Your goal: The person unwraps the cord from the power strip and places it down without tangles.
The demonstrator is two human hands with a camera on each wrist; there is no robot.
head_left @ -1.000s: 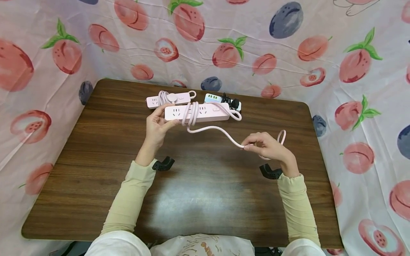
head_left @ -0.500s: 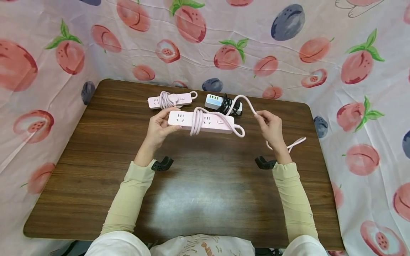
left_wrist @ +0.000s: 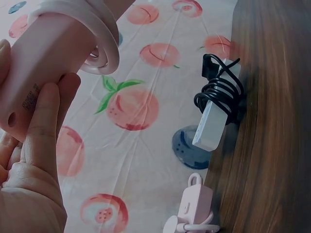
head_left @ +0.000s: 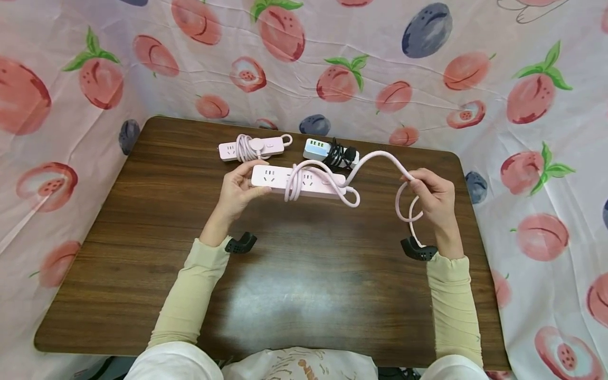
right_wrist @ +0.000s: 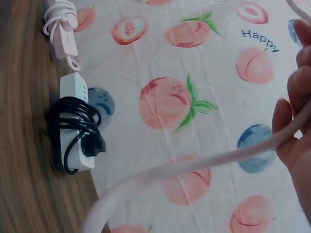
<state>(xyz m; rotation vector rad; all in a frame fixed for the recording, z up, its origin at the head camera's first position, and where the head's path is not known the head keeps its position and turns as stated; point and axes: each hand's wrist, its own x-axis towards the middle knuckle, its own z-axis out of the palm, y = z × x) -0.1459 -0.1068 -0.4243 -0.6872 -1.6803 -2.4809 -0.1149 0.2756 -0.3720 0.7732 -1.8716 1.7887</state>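
In the head view my left hand (head_left: 236, 191) grips the left end of a pink power strip (head_left: 275, 177), held up over the table. Its pink cord (head_left: 386, 154) wraps around the strip's middle in several turns. From there the cord arcs to the right, where my right hand (head_left: 434, 198) pinches it between thumb and fingers. A loose loop dangles below that hand. The left wrist view shows my fingers (left_wrist: 43, 126) against the strip's underside, beside a small hole. In the right wrist view the cord (right_wrist: 223, 158) runs blurred across to my hand.
At the table's back lie a second pink power strip (head_left: 275, 145) with its cord wound round it, and a white-and-blue power strip (head_left: 315, 149) wrapped in black cord. A fruit-patterned cloth (head_left: 361, 31) hangs behind and at both sides of the wooden table (head_left: 304, 311).
My right hand has gone up and then right with the cord, which now arcs over the strip's right end. The strip in my left hand has come slightly lower and to the right.
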